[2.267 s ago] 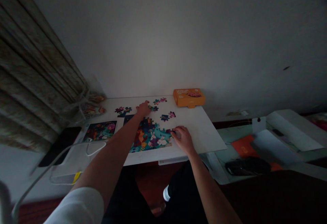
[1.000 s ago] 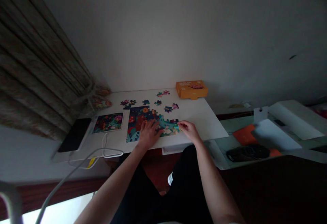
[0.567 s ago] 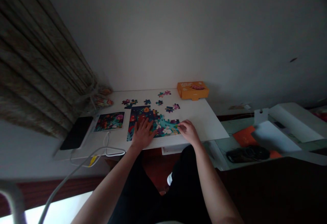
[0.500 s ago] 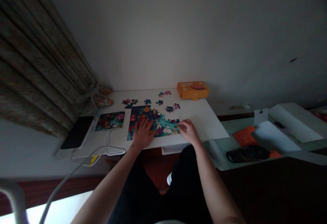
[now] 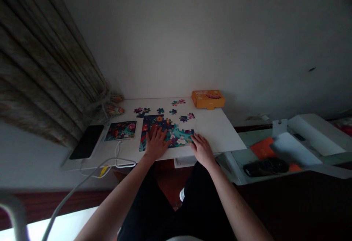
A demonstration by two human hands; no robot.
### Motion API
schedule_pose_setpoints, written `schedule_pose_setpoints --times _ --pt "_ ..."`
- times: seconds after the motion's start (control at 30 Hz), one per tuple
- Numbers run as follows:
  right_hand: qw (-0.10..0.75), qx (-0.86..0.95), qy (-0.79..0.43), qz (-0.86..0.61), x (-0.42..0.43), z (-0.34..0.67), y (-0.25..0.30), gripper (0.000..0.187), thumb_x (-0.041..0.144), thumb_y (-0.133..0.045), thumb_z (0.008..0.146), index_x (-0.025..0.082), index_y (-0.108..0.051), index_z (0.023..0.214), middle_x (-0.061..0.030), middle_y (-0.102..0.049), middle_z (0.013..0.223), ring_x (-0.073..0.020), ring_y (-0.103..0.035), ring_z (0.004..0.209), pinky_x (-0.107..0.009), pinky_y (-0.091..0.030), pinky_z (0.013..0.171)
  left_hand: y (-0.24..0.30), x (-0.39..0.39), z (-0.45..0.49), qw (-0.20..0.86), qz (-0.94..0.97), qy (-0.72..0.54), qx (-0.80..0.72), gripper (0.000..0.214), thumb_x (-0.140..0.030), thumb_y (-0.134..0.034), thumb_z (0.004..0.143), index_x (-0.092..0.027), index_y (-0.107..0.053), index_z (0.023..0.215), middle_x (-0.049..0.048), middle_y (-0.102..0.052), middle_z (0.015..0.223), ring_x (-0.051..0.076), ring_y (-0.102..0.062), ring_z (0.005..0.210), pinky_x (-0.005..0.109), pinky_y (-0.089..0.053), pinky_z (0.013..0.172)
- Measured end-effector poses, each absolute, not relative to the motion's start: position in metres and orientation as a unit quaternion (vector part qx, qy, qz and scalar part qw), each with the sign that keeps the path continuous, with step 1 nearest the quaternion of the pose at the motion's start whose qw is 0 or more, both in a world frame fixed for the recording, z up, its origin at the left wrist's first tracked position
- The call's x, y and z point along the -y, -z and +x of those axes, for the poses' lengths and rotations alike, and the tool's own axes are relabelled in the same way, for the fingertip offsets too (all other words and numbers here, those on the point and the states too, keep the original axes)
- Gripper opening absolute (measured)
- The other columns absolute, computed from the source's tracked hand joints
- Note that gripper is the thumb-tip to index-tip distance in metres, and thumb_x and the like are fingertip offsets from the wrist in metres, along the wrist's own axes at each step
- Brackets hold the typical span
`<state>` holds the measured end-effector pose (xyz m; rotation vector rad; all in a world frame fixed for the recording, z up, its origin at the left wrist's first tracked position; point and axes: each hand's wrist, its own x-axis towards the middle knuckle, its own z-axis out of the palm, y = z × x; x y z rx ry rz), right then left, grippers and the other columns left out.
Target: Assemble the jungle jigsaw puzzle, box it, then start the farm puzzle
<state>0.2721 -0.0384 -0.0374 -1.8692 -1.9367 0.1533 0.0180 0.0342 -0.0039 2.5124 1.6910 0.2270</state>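
A partly assembled colourful jigsaw puzzle (image 5: 176,137) lies on the white table (image 5: 220,131). My left hand (image 5: 155,144) rests flat on the puzzle's left part, fingers spread. My right hand (image 5: 201,147) lies at the puzzle's right edge with its fingers stretched toward it, holding nothing. Several loose pieces (image 5: 183,118) lie behind the puzzle. A reference picture card (image 5: 121,130) sits to the left of the puzzle.
An orange box (image 5: 208,99) stands at the table's back right by the wall. A black phone (image 5: 87,146) and a white cable (image 5: 115,159) lie at the left, beside curtains (image 5: 41,68). To the right, a lower surface holds white paper, an orange item and a dark object (image 5: 262,166).
My left hand came back from the loose pieces at the rear and settled flat on the puzzle. My right hand pressed a piece in at the right edge, then slid slightly toward me.
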Motion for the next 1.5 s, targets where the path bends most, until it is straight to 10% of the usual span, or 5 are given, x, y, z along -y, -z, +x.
schedule_pose_setpoints --times 0.87,1.17,1.37,1.5 --pt "0.149 0.71 -0.071 -0.685 -0.046 0.277 0.036 0.046 0.04 -0.038 0.108 0.034 -0.055 0.151 -0.0096 -0.04 0.166 -0.0369 -0.037 0.152 -0.07 -0.022 0.12 0.01 -0.121 0.025 0.076 0.82 -0.062 -0.564 0.066 -0.062 -0.034 0.103 -0.031 -0.04 0.161 0.0103 -0.028 0.171 0.035 -0.02 0.16 0.072 -0.007 0.123" --pt "0.368 0.674 -0.111 -0.631 -0.106 0.305 0.039 0.041 0.05 -0.057 0.097 0.026 -0.072 0.127 -0.0117 -0.066 0.141 -0.0275 -0.058 0.133 -0.05 -0.042 0.115 0.006 -0.158 0.024 0.108 0.803 -0.083 -0.58 0.062 -0.061 -0.047 0.098 -0.033 -0.05 0.154 0.0075 -0.036 0.168 0.037 -0.027 0.157 0.071 -0.01 0.124" --pt "0.49 0.528 -0.144 -0.678 -0.158 0.318 0.037 0.042 0.06 -0.057 0.091 0.022 -0.076 0.089 -0.0081 -0.077 0.084 -0.0231 -0.069 0.078 -0.035 -0.054 0.079 -0.009 -0.21 0.021 0.193 0.705 -0.3 -0.613 0.035 -0.042 -0.057 0.094 -0.019 -0.075 0.113 0.0131 -0.075 0.117 0.028 -0.069 0.11 0.042 -0.05 0.103" --pt "0.478 0.517 -0.177 -0.688 -0.189 0.33 0.037 0.043 0.063 -0.062 0.085 0.023 -0.072 0.075 -0.0058 -0.071 0.065 -0.0216 -0.064 0.061 -0.032 -0.049 0.064 -0.012 -0.242 0.017 0.316 0.647 -0.415 -0.556 0.028 -0.045 -0.058 0.09 -0.02 -0.069 0.087 0.0018 -0.07 0.079 0.018 -0.065 0.078 0.029 -0.053 0.075"
